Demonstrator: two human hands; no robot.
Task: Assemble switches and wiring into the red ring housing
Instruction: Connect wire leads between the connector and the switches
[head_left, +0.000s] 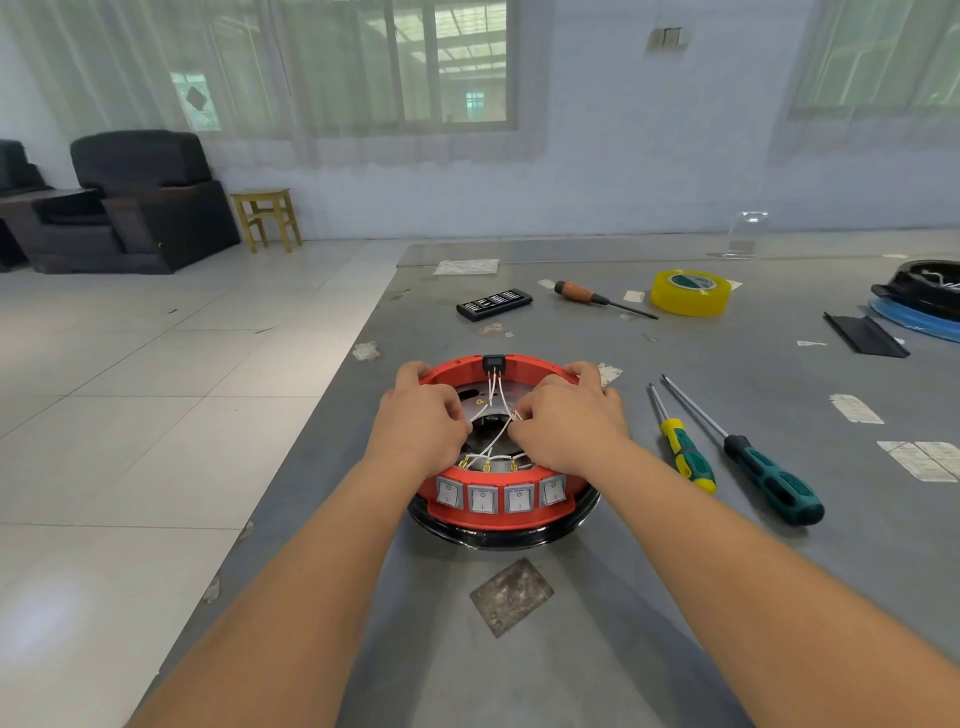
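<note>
The red ring housing (519, 364) sits on a black round base (498, 538) near the table's front left. Several grey rocker switches (483, 498) line its near wall, and a black switch (493, 362) sits in the far wall. White wires (493, 395) with brass terminals run across the inside. My left hand (421, 415) lies over the left of the ring, its fingers curled onto the wires in the middle. My right hand (566, 421) lies over the right side and pinches the white wires by their ends.
Two green-handled screwdrivers (685, 457) (769, 475) lie right of the ring. Farther back are a yellow tape roll (691, 292), a brown-handled screwdriver (597, 298) and a black bit case (493, 304). A black part on a blue ring (919, 296) sits far right. The table's left edge (358, 332) is close.
</note>
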